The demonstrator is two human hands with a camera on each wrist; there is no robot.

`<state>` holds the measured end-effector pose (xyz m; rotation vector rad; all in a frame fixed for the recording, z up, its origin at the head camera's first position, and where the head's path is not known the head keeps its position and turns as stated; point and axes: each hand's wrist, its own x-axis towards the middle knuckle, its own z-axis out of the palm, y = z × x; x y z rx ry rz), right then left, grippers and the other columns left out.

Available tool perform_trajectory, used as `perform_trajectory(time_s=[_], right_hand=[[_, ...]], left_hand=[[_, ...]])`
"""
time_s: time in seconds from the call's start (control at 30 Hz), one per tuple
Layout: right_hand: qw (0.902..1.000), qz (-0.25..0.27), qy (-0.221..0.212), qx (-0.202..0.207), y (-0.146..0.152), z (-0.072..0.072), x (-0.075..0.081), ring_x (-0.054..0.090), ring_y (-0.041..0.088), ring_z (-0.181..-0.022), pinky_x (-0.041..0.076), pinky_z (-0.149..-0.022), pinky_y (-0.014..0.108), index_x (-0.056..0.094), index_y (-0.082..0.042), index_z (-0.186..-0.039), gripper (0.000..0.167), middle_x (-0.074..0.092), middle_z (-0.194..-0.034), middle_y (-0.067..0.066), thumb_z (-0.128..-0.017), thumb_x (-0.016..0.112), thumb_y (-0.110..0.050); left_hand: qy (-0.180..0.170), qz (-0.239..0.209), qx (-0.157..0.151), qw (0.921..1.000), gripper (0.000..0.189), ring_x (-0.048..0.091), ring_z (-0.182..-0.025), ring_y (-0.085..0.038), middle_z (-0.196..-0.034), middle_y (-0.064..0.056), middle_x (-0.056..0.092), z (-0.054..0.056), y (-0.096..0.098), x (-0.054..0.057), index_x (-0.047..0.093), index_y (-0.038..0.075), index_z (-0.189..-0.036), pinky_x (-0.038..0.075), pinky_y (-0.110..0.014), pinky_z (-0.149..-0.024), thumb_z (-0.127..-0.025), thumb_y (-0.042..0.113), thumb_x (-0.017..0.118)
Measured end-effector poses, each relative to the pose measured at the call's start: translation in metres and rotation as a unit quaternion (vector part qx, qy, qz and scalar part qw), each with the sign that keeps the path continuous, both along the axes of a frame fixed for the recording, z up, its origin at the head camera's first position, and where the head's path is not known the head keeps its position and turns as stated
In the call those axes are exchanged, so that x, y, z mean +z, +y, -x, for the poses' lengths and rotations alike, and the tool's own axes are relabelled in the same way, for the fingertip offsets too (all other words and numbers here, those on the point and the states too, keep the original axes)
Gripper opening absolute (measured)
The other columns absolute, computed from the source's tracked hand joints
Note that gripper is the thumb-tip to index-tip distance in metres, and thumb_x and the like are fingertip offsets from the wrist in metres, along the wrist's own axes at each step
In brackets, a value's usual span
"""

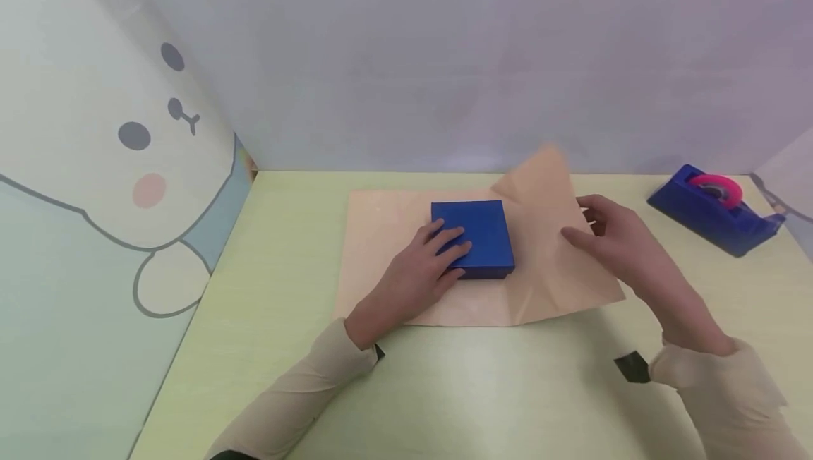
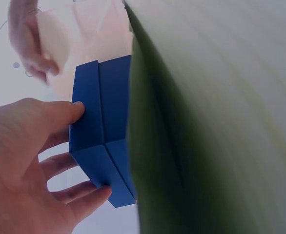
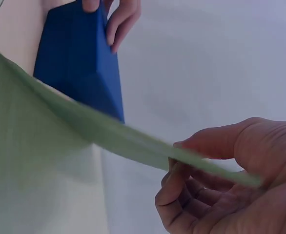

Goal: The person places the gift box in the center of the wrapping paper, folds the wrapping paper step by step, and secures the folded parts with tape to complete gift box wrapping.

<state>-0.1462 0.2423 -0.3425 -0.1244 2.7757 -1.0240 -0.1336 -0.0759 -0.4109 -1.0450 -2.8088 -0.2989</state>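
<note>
A blue lidded box sits on a sheet of peach wrapping paper. My left hand rests on the box's left part, fingers spread over the lid and thumb against its near side. In the left wrist view, that thumb and another fingertip touch the side faces of the box. My right hand pinches the paper's right edge between thumb and fingers, and that side is lifted off the table. From the right wrist, the pinched paper looks thin and greenish underneath.
A blue tape dispenser with a pink roll stands at the table's back right. The pale yellow-green table meets a plain wall behind. A panel with a cartoon animal stands at the left.
</note>
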Motion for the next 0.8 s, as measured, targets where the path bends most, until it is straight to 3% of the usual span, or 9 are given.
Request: perform_trajectory(time_s=[0.13,0.33,0.43,0.57,0.67,0.8], right_hand=[[0.9988,-0.019,0.029,0.033,-0.025,-0.001,0.015,0.064,0.031,-0.098,0.049,-0.071,0.029,0.053,0.001,-0.146,0.052,0.067,-0.118,0.024,-0.102,0.064,-0.024],[0.9963,-0.04,0.007,0.075,-0.059,0.002,0.03,0.067,0.035,-0.103,0.057,-0.075,0.041,0.05,0.0,-0.149,0.052,0.066,-0.123,0.025,-0.102,0.061,-0.021],[0.9949,-0.046,0.004,0.09,-0.077,0.002,0.032,0.068,0.033,-0.1,0.058,-0.074,0.041,0.052,0.0,-0.148,0.049,0.068,-0.12,0.025,-0.103,0.058,-0.017],[0.9943,-0.043,-0.009,0.097,-0.099,0.001,0.03,0.064,0.027,-0.083,0.053,-0.066,0.036,0.053,0.0,-0.147,0.045,0.07,-0.118,0.024,-0.104,0.053,-0.016],[0.9938,-0.031,-0.029,0.103,-0.11,0.0,0.024,0.067,0.03,-0.089,0.055,-0.071,0.038,0.05,0.0,-0.149,0.047,0.069,-0.126,0.024,-0.108,0.05,-0.022],[0.9922,-0.015,-0.05,0.113,-0.119,-0.006,0.014,0.068,0.036,-0.118,0.058,-0.094,0.05,0.048,-0.001,-0.152,0.052,0.068,-0.133,0.023,-0.111,0.047,-0.034]], left_hand=[[-0.008,-0.005,-0.002,1.0,0.046,0.042,-0.152,-0.035,-0.158,-0.005,0.052,0.001,-0.001,-0.001,0.06,0.022,-0.148,0.046,-0.042,-0.118,-0.105,0.037,0.062],[-0.012,-0.016,-0.011,0.9997,0.045,0.042,-0.152,-0.035,-0.158,-0.006,0.052,0.001,-0.002,0.0,0.061,0.021,-0.148,0.044,-0.042,-0.12,-0.105,0.036,0.062],[-0.019,-0.028,-0.011,0.9994,0.046,0.041,-0.153,-0.034,-0.158,-0.005,0.053,0.001,-0.003,-0.001,0.06,0.02,-0.148,0.041,-0.042,-0.122,-0.105,0.036,0.063],[-0.045,-0.055,0.001,0.9975,0.051,0.041,-0.154,-0.03,-0.158,-0.005,0.053,0.002,-0.004,0.0,0.056,0.017,-0.15,0.037,-0.041,-0.125,-0.104,0.037,0.064],[-0.072,-0.082,0.02,0.9938,0.057,0.042,-0.154,-0.027,-0.157,-0.006,0.053,0.003,-0.004,0.001,0.05,0.013,-0.152,0.038,-0.04,-0.124,-0.103,0.037,0.066],[-0.098,-0.115,0.046,0.9874,0.067,0.051,-0.145,-0.025,-0.154,-0.01,0.053,0.002,-0.004,0.002,0.041,0.01,-0.153,0.047,-0.039,-0.117,-0.099,0.035,0.072]])
